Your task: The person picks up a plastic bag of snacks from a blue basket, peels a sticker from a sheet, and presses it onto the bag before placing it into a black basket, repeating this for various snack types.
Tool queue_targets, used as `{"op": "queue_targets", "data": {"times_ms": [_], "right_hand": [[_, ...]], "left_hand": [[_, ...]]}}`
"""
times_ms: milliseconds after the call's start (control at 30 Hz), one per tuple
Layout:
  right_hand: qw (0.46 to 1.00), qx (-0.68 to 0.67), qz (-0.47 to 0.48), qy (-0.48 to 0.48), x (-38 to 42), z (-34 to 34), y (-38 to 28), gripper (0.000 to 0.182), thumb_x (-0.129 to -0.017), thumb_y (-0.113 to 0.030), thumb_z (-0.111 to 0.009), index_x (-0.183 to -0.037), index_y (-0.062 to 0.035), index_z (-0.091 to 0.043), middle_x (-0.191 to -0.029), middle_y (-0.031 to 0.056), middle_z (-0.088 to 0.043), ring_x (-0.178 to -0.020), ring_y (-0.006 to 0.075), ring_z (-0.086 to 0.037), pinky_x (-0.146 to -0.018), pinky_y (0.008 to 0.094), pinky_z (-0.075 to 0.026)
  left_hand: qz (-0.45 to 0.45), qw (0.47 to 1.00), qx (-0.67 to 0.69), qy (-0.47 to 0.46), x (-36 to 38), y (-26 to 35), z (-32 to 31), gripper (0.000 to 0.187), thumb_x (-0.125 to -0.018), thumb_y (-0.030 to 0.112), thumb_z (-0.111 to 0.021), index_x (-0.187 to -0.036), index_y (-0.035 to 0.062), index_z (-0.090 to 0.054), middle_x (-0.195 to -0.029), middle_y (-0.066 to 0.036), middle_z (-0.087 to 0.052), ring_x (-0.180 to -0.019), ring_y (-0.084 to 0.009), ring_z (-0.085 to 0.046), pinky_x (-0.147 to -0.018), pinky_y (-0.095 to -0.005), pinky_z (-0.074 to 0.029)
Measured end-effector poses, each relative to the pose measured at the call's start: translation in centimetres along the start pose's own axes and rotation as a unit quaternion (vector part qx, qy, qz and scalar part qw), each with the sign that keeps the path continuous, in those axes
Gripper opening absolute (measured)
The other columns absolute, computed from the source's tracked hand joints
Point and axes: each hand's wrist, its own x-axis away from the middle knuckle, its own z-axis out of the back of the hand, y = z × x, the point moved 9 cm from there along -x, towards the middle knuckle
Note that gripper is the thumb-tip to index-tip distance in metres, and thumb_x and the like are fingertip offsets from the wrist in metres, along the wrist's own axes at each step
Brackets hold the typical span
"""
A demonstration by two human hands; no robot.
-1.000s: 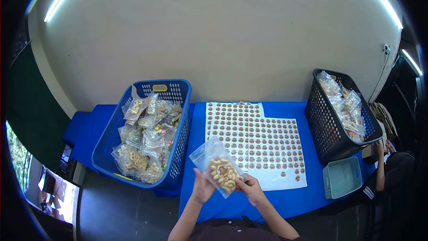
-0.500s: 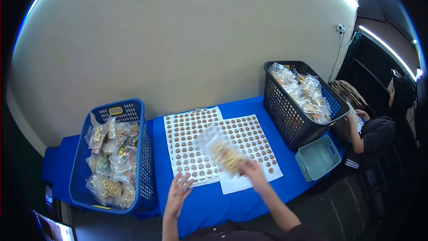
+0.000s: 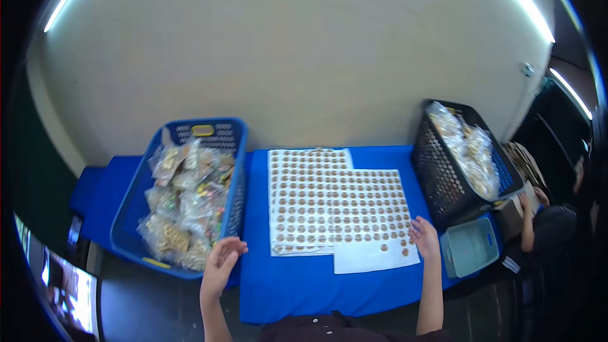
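My left hand (image 3: 223, 263) is in the air at the near right corner of the blue basket (image 3: 237, 177), fingers loosely bent and apart, with nothing in them. Plastic bags of snacks (image 3: 190, 180) fill that basket, some pale, some with coloured pieces. Over the right edge of the sticker sheets, my right hand (image 3: 425, 238) is open and bare, its fingers pointing up and left. Two overlapping white sheets of round brown stickers (image 3: 310, 202) lie on the blue cloth. The right-hand sheet has a blank strip (image 3: 364, 261) along its near end, with a few stickers left above it.
A black basket (image 3: 437, 180) of clear snack bags (image 3: 472, 155) stands at the right end of the blue-covered table (image 3: 285, 291). In front of it sits a pale green plastic tub (image 3: 470, 250). Another person (image 3: 548, 234) is at the far right, hands on something flat.
The snack bag that my right hand held is out of it now, and that hand has opened. My left hand has moved left towards the blue basket. The view has swung left.
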Motion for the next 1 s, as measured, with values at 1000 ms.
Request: {"op": "queue_targets", "data": {"times_ms": [1000], "right_hand": [[0.971, 0.111, -0.208, 0.034, 9.9, -4.9, 20.9, 0.013, -0.08, -0.014, -0.052, -0.085, -0.0016, -0.055, -0.074, 0.0089, -0.06, -0.056, 0.0149, -0.055, -0.048, 0.0227, -0.042]], "left_hand": [[0.336, 0.798, -0.489, -0.106, -15.2, -21.1, 15.6, 0.051, -0.074, 0.032, -0.057, -0.111, -0.0026, -0.051, -0.104, -0.02, -0.058, -0.093, -0.0302, -0.058, -0.08, -0.0375, -0.046]]}}
